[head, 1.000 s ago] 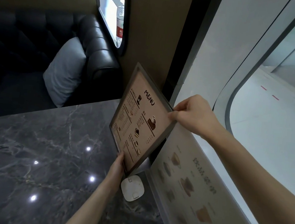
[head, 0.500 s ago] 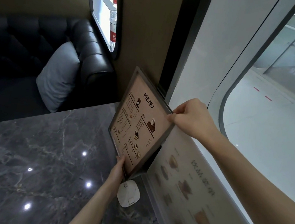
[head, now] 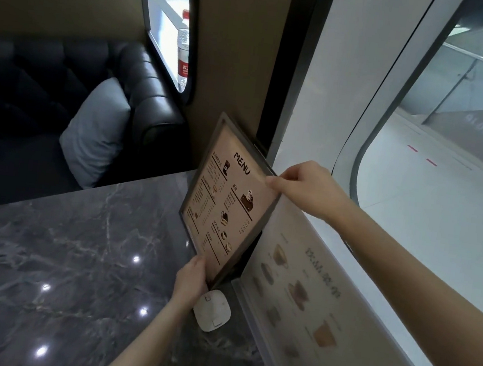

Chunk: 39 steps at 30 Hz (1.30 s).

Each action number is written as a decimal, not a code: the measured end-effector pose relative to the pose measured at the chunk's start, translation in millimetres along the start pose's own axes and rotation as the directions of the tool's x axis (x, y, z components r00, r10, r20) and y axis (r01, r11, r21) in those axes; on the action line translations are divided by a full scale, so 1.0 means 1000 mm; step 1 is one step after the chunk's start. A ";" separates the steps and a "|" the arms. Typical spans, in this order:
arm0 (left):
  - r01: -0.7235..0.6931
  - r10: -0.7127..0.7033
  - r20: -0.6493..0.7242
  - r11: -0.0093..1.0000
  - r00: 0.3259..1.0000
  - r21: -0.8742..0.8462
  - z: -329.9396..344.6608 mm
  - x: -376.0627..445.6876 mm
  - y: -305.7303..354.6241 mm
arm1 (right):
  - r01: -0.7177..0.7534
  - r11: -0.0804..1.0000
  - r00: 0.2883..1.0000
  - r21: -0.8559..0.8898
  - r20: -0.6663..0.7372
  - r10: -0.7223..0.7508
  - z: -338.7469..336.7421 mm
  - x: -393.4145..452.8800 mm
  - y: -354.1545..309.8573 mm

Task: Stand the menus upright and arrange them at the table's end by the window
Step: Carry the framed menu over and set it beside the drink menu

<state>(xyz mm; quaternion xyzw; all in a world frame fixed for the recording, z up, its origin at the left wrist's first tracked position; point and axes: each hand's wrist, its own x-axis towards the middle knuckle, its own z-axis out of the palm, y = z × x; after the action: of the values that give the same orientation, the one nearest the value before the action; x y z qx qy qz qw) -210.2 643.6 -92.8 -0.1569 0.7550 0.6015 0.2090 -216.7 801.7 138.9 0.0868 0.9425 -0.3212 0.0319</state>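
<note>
A dark-framed menu (head: 226, 199) with the word MENU on it stands almost upright at the window end of the grey marble table (head: 56, 266). My left hand (head: 192, 277) grips its lower near corner. My right hand (head: 303, 187) pinches its upper near corner. A second, pale drinks menu (head: 311, 301) leans against the window ledge just to the right, its far end tucked behind the framed one.
A small white rounded device (head: 214, 310) lies on the table below my left hand. A black leather sofa (head: 142, 91) with a grey cushion (head: 97, 131) sits beyond the table. A water bottle (head: 183, 51) stands on the far sill. The window glass (head: 447, 177) is on the right.
Both hands keep the same hold on the framed menu, which stays in place against the wall. Only the camera view has shifted slightly.
</note>
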 end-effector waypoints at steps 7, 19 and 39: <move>-0.451 0.570 -0.120 0.746 0.813 0.490 0.020 -0.059 -0.032 | 0.102 0.993 0.993 0.059 -0.065 -0.098 -0.018 -0.047 0.011; -0.548 0.238 0.495 0.291 0.836 0.785 0.067 -0.072 -0.085 | 0.171 0.985 0.956 -0.034 -0.238 -0.174 0.001 -0.083 0.033; -0.490 0.237 0.441 0.216 0.865 0.844 0.034 -0.094 -0.098 | 0.309 0.939 0.899 -0.152 -0.275 -0.341 0.005 -0.075 0.048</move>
<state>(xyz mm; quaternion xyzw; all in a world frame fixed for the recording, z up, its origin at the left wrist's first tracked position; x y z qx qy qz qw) -76.4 652.8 -134.4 0.2434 0.9460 0.0929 0.1930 -134.2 825.2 115.3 -0.0263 0.9532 -0.2555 -0.1596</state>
